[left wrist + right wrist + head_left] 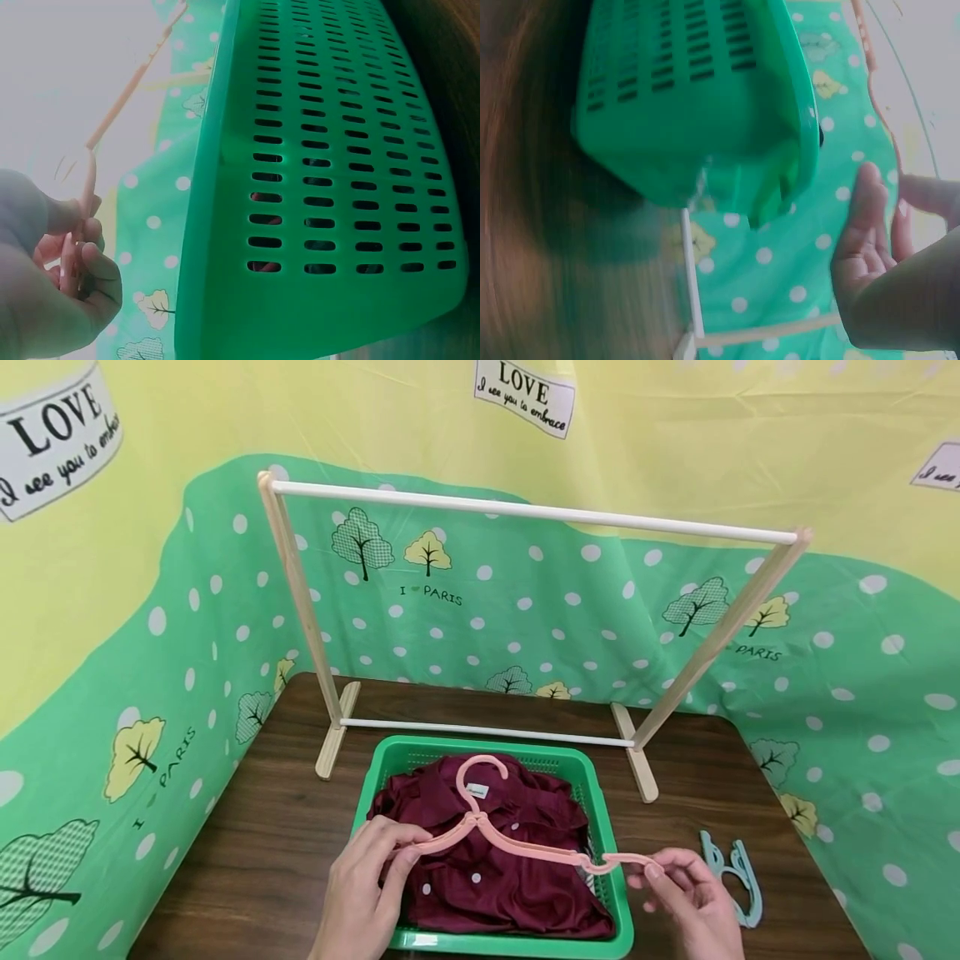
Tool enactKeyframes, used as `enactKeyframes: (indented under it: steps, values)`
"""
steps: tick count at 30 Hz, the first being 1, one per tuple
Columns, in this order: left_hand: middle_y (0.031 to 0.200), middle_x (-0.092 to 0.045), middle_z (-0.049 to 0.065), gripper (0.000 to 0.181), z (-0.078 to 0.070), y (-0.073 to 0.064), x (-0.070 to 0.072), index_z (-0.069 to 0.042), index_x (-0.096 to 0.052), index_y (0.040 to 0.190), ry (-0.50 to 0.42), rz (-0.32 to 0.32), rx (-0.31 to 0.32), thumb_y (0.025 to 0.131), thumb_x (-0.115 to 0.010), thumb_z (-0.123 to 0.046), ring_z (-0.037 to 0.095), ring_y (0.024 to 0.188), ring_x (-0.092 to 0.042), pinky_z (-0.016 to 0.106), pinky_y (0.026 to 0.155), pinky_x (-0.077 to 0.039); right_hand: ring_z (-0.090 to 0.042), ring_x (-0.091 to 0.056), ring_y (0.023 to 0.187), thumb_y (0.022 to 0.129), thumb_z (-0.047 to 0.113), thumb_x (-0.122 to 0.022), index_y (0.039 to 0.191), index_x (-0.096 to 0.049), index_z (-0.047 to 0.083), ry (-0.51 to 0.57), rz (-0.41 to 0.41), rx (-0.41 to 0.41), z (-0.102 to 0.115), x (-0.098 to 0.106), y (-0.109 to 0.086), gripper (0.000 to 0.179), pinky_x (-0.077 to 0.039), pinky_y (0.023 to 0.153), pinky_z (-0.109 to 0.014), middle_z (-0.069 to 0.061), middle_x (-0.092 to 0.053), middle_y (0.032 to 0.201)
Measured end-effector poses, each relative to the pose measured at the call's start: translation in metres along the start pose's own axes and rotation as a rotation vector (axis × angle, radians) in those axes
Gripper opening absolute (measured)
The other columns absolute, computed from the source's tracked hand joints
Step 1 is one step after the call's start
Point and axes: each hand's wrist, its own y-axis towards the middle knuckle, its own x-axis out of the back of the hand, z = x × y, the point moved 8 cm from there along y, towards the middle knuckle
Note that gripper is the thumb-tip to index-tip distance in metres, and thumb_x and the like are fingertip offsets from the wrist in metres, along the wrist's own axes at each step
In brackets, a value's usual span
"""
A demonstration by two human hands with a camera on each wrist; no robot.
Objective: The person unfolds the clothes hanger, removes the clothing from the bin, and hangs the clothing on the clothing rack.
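Note:
A pink folding clothes hanger (525, 850) is held spread above the basket, its hook (480, 762) pointing away from me. My left hand (371, 881) pinches its left arm between thumb and fingers. At the other end, my right hand (690, 893) pinches the tip of the right arm, which extends past the basket's rim. Below the hanger lies a dark red button-up shirt (442, 893), folded in the green basket (618, 910). Both wrist views show the basket's slotted side and a hand gripping the thin pink hanger (118, 101).
Behind the basket stands a wooden rack with a white top rail (525, 510) and a low crossbar (480, 729). A light blue folded hanger (738, 877) lies on the dark wooden table (270, 827), right of the basket. A patterned cloth (600, 635) hangs around the table.

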Motion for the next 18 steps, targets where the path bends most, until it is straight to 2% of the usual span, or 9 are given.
enactKeyframes:
  steps: [3, 8, 12, 15, 18]
  values:
    - [0.105, -0.073, -0.013, 0.033, 0.001, 0.0, 0.002, -0.026, -0.078, 0.114, -0.002, -0.007, 0.033, 0.096, -0.079, 0.001, 0.006, 0.094, -0.065, 0.02, 0.083, -0.049, -0.012, -0.08, 0.079, 0.107, -0.005, -0.069, 0.105, -0.071, 0.004, -0.127, 0.013, 0.02, 0.0, 0.002, 0.001, 0.009, -0.061, 0.063, -0.031, -0.002, -0.084, 0.089]
    - [0.105, -0.073, -0.015, 0.035, 0.0, -0.001, 0.002, -0.028, -0.078, 0.113, 0.001, 0.0, 0.063, 0.095, -0.08, 0.002, 0.005, 0.094, -0.065, 0.019, 0.082, -0.048, -0.014, -0.08, 0.078, 0.105, -0.008, -0.07, 0.104, -0.07, -0.002, -0.172, 0.029, 0.046, -0.001, 0.002, 0.001, 0.006, -0.061, 0.063, -0.031, -0.005, -0.084, 0.088]
    - [0.105, -0.073, -0.018, 0.034, 0.0, -0.002, -0.001, -0.029, -0.078, 0.112, 0.0, 0.033, 0.093, 0.096, -0.08, 0.001, 0.003, 0.095, -0.064, 0.02, 0.081, -0.049, -0.011, -0.08, 0.084, 0.104, -0.007, -0.073, 0.108, -0.069, -0.005, -0.184, 0.016, 0.051, 0.004, 0.005, 0.0, 0.006, -0.061, 0.069, -0.027, 0.001, -0.083, 0.095]
    - [0.105, -0.073, -0.02, 0.032, -0.001, -0.002, -0.004, -0.03, -0.077, 0.112, -0.006, 0.06, 0.106, 0.098, -0.08, 0.0, 0.001, 0.095, -0.064, 0.021, 0.081, -0.051, -0.007, -0.077, 0.093, 0.104, -0.003, -0.077, 0.116, -0.069, -0.006, -0.216, 0.0, 0.074, 0.013, 0.003, -0.002, 0.015, -0.061, 0.076, -0.023, 0.009, -0.082, 0.105]
    - [0.106, -0.072, -0.02, 0.032, -0.002, -0.001, -0.006, -0.029, -0.077, 0.114, -0.019, 0.074, 0.089, 0.099, -0.08, -0.001, 0.0, 0.095, -0.064, 0.019, 0.082, -0.052, -0.003, -0.073, 0.1, 0.104, 0.003, -0.079, 0.126, -0.069, -0.003, -0.313, -0.026, 0.139, 0.028, -0.003, -0.006, 0.025, -0.058, 0.083, -0.018, 0.016, -0.08, 0.112]
